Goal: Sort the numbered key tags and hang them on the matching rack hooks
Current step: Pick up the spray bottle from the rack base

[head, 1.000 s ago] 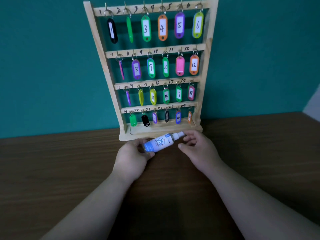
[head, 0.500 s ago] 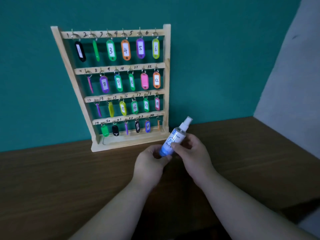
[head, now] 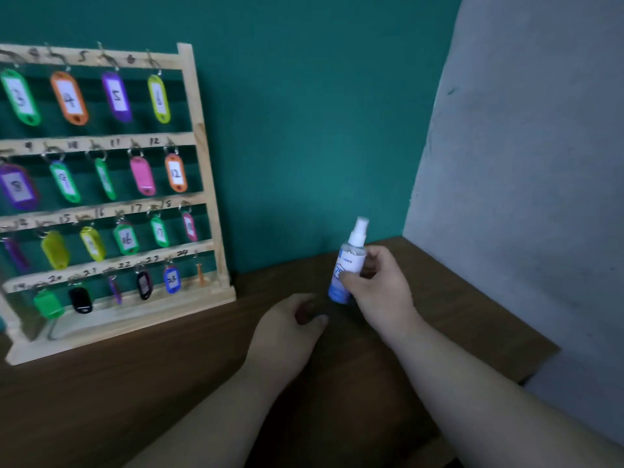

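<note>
Right hand (head: 381, 295) grips the spray bottle (head: 351, 256) upright, left hand (head: 287, 332) loose and empty; key tags (head: 69, 97) look hung, so I'd park it.

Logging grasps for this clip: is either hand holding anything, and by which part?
The right hand holds the spray bottle by its body, fingers curled round the middle; the nozzle is free. The left hand appears to hold nothing.
</note>
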